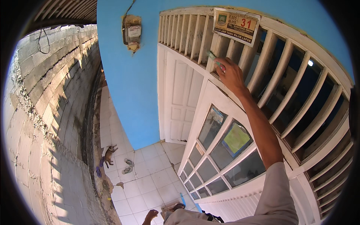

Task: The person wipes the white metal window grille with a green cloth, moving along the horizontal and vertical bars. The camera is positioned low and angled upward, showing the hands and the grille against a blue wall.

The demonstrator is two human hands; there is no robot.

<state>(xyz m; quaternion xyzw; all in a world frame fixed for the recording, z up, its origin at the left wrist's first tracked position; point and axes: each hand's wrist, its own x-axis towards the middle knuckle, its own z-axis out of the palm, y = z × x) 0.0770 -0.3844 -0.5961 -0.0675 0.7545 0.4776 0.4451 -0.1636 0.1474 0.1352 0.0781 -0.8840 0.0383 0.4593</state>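
My right hand [230,75] is raised high at the white slatted vent [258,71] above the door. Its fingers are closed round a small pale-green brush-like tool [212,56], whose exact kind is too small to make out. The tool's tip is at the lower part of the slats, just below a printed notice plate [237,25]. Grey-brown grime marks several slats. Low in the view, my left hand [151,214] hangs beside my body with fingers curled. What it holds, if anything, is hidden.
Below the vent stands a white door with glass panes [210,165], next to a white panelled door [182,97]. A meter box [133,33] hangs on the blue wall [123,93]. A cat [109,155] and sandals [128,165] are on the tiled floor [150,183]. A block wall [48,105] borders the left.
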